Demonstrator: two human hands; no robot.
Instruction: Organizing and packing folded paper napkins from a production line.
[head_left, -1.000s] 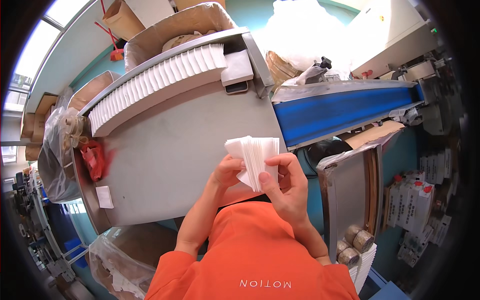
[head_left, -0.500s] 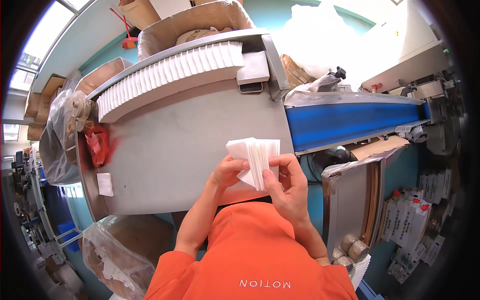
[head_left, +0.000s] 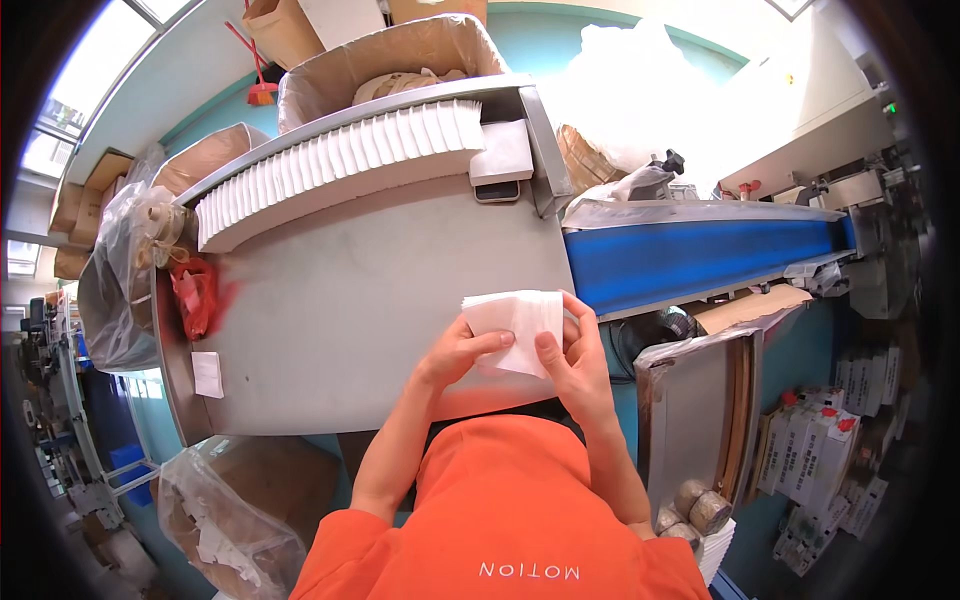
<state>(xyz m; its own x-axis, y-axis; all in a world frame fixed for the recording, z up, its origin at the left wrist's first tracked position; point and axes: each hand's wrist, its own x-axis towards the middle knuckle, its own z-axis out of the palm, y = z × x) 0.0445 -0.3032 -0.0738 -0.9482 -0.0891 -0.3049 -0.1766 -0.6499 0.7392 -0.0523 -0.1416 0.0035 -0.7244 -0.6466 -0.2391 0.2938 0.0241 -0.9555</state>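
Observation:
A stack of white paper napkins [head_left: 518,325] is held between my two hands, above the near right part of the grey metal table [head_left: 350,320]. My left hand [head_left: 462,350] grips its left side, with the thumb lying across the top face. On the right side, my right hand [head_left: 575,352] has its thumb on the face and its fingers behind the stack, partly hidden. Along the table's far edge stands a long curved row of white napkins [head_left: 340,170]. A small white pile [head_left: 503,152] sits at the row's right end, over a dark-edged flat object [head_left: 497,191].
To the right runs a blue conveyor belt [head_left: 700,257]. A red plastic bag [head_left: 195,298] and a small white napkin [head_left: 207,374] lie at the table's left edge. Beyond the far edge is a lined carton [head_left: 390,65]. A plastic-covered carton [head_left: 235,520] stands at the lower left.
The napkins were fanned out with their edges up; now they are squared together with a flat face showing. My left thumb has moved onto that face.

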